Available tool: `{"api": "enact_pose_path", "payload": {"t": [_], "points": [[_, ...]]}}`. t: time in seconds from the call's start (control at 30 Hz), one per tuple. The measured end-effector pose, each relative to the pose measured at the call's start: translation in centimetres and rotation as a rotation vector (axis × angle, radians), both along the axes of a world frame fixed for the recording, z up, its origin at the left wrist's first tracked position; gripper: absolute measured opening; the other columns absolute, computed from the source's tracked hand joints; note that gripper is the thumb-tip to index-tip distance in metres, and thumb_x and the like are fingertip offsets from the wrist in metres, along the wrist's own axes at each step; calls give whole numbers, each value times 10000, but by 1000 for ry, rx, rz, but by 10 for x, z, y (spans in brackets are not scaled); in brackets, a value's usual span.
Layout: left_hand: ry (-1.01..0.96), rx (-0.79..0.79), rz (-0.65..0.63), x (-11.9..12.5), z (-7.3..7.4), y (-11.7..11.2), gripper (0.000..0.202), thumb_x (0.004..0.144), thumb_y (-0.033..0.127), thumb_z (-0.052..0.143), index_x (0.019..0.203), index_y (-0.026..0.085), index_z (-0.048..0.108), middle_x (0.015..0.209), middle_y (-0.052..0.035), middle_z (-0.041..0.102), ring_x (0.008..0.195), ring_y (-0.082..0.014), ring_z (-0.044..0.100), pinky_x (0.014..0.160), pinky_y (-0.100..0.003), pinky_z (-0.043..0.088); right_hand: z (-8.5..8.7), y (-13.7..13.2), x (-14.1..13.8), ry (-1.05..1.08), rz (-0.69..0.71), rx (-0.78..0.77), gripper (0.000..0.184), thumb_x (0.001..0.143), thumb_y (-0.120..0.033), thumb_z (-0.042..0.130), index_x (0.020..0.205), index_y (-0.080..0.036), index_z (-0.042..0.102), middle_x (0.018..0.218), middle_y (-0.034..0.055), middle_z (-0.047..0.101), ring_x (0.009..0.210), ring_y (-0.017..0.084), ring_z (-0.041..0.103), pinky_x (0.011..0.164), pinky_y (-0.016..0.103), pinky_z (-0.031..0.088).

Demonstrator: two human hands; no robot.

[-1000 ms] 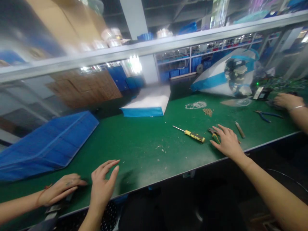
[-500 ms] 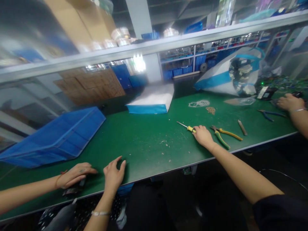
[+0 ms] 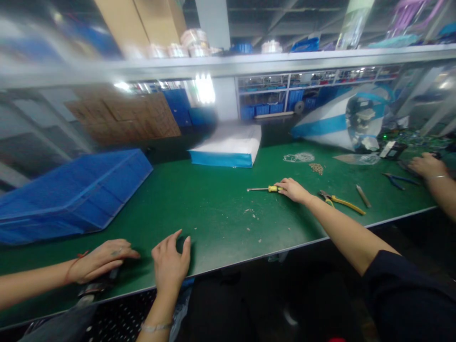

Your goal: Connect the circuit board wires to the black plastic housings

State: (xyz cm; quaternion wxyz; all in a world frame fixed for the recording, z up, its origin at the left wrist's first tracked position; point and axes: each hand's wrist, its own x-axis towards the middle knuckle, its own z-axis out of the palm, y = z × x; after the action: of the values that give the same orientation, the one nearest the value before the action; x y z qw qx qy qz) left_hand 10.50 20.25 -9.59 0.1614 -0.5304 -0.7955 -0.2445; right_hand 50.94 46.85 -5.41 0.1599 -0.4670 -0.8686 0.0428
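Note:
My right hand (image 3: 295, 191) is closed on the yellow-and-black handle of a screwdriver (image 3: 272, 189), low over the green bench top. The metal shaft points left across the bench. My left hand (image 3: 170, 263) is at the front edge, its thumb spread from its fingers and nothing in it. Right of my right hand lie diagonal cutters (image 3: 344, 203) with yellow-green handles, partly hidden by my forearm. Beyond it are a small pile of tiny brass-coloured parts (image 3: 316, 168) and a loose bundle of white cord (image 3: 299, 157).
A co-worker's hand (image 3: 107, 259) rests at far left, another person's hand (image 3: 429, 166) at far right. A blue crate (image 3: 74, 194) stands left, a white-and-blue package (image 3: 224, 149) behind. Blue-handled pliers (image 3: 395, 180), a small tube (image 3: 363, 196) and a white-blue sack (image 3: 322, 123) are on the right.
My right hand has moved slightly left with the screwdriver, whose shaft has swung to nearly level. My left hand keeps its spread pose. The camera view has turned a little.

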Motion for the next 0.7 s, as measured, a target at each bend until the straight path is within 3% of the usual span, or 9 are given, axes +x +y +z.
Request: {"api": "enact_pose_path", "payload": {"t": [0.1, 0.2, 0.3, 0.4, 0.5, 0.6, 0.7], "points": [[-11, -1, 7, 4, 1, 1, 533, 895, 519, 360, 1242, 152, 529, 1156, -129, 569, 1124, -293, 445, 1024, -429, 302, 3, -16, 32, 46, 64, -31, 367, 896, -347, 518, 1248, -266, 583, 1112, 48, 611, 1015, 191, 545, 936, 291, 404], [-9, -16, 24, 8, 3, 1, 536, 896, 528, 358, 1256, 166, 522, 1166, -128, 558, 1150, -301, 422, 1020, -427, 308, 2, -37, 62, 108, 14, -32, 428, 934, -374, 431, 1328, -226, 504, 1158, 62, 593, 1016, 181, 563, 911, 275, 426], [-8, -26, 37, 14, 7, -1, 536, 899, 527, 356, 1266, 169, 515, 1186, -126, 544, 1161, -301, 404, 1028, -422, 309, -2, -48, 77, 125, -57, -30, 418, 917, -360, 456, 1293, -202, 542, 1085, 86, 610, 971, 210, 577, 890, 304, 436], [-35, -58, 68, 18, 12, -2, 541, 896, 534, 357, 1279, 183, 508, 1200, -118, 535, 1170, -312, 381, 1018, -423, 327, -8, -50, 67, 117, -143, -14, 405, 906, -338, 465, 1245, -153, 586, 997, 130, 617, 921, 252, 576, 874, 357, 433], [-56, -105, 88, 18, 14, -3, 544, 890, 540, 350, 1276, 191, 508, 1212, -119, 526, 1176, -326, 378, 1007, -444, 344, -15, -51, 38, 111, -210, 13, 386, 907, -322, 468, 1227, -149, 600, 1016, 148, 616, 960, 262, 555, 893, 358, 414], [-60, -135, 100, 13, 13, -3, 530, 871, 542, 368, 1256, 209, 515, 1210, -107, 524, 1195, -335, 380, 1004, -478, 358, -18, -49, 10, 102, -231, 31, 361, 896, -332, 511, 1216, -196, 607, 1055, 119, 622, 992, 232, 543, 894, 307, 408], [-80, -175, 122, 8, 10, -1, 497, 843, 570, 380, 1219, 277, 521, 1195, -68, 527, 1204, -331, 389, 997, -502, 382, -12, -43, 10, 101, -228, 45, 379, 876, -405, 551, 1208, -232, 611, 1100, 80, 623, 1028, 206, 534, 909, 282, 399]]}}
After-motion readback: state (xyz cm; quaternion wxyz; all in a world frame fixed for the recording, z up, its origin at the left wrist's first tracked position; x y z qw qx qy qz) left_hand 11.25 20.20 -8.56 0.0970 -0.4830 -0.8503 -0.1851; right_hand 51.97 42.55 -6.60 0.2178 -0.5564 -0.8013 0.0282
